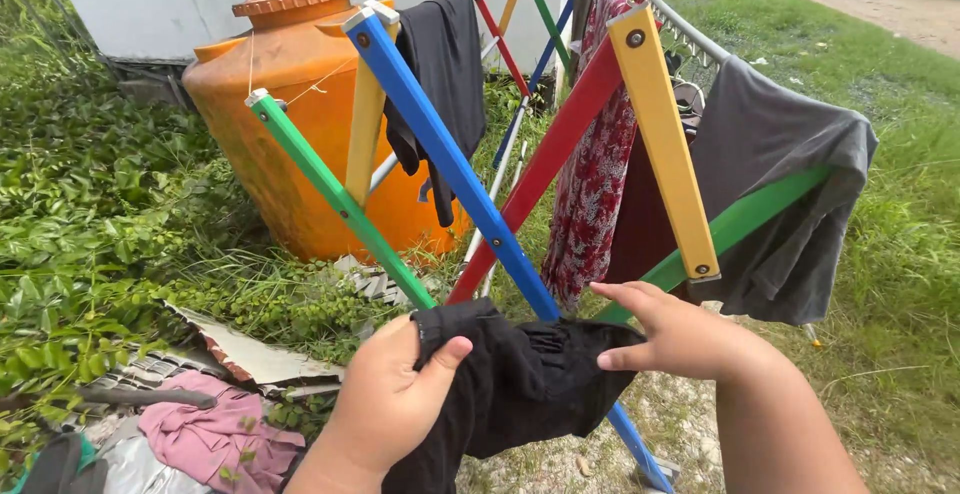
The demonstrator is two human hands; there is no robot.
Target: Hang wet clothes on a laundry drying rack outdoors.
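The left hand (385, 404) is pinching the black garment (520, 384), thumb over the bunched upper edge, fingers closed behind it. The right hand (675, 334) is gripping the same edge opposite, fingers curled. The cloth is sagging between both grips: judged soft, light, limp, best held along that edge. Beyond the fingertips the coloured drying rack (450, 164) is standing; the grey shirt (780, 184) is draping off to the right.

Ahead of the hands the crossed bars of the drying rack (470, 194) block the way, hung garments close its right side (770, 184), the orange tank (300, 124) stands behind left, and open grass (900, 254) lies free at right.
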